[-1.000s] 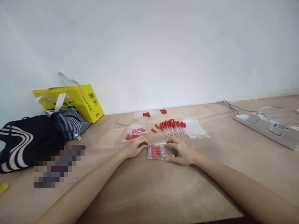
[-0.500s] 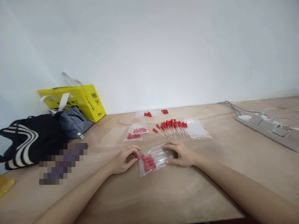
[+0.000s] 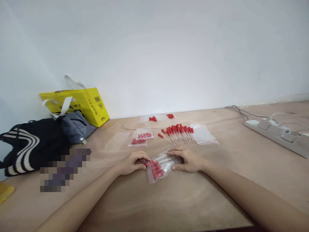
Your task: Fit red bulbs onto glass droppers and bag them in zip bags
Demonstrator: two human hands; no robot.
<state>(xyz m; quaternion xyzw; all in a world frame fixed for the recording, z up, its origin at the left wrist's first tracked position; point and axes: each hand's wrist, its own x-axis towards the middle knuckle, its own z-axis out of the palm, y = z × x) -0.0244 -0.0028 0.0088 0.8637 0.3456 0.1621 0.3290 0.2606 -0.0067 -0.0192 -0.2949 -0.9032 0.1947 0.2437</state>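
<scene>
A clear zip bag [image 3: 164, 166] with several red-topped droppers in it lies on the table between my hands. The fingers of my left hand [image 3: 134, 162] are pinched at the bag's upper left corner, on a red dropper top. My right hand [image 3: 188, 160] grips the other end of the bag between thumb and fingers. Just beyond it, a fan of loose red-topped droppers [image 3: 178, 132] lies beside a stack of clear bags [image 3: 205, 134]. Two filled bags [image 3: 144, 133] overlap to the left of the fan, with a flat empty bag [image 3: 117, 141] further left.
Near the wall lie more bagged red-topped droppers [image 3: 153, 119]. At the left stand a yellow bag [image 3: 96, 109], a striped pouch [image 3: 77, 129] and a black bag [image 3: 43, 141]. A white power strip [image 3: 275, 132] with cables is at the right.
My left hand has moved slightly right with the red dropper top at its fingers. The bag's left end has shifted right, and the droppers inside have turned a little.
</scene>
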